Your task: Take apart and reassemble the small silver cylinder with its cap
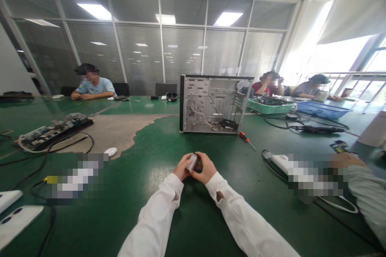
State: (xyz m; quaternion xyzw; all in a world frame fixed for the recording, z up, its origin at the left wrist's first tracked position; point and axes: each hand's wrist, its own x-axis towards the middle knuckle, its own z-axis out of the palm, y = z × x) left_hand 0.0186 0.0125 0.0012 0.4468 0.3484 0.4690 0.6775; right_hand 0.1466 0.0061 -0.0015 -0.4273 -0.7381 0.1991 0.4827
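Observation:
Both of my hands meet over the green table (144, 192), around a small silvery object (192, 162) with a dark edge. My left hand (181, 168) grips its left side, and my right hand (206, 168) curls round its right side, with thumb and fingers bent. What the object is cannot be made out. Beyond my hands stands an open computer case (211, 104), its metal interior and some loose cables showing. An orange-handled screwdriver (245, 137) lies by the case's lower right corner.
At the left lie a circuit assembly (57, 130), black cables and a white round item (110, 152). A green basket (271, 107) and a blue basket (322, 109) stand at the right. Another person's sleeved arm (366, 192) reaches in at the right edge. Three people sit farther back.

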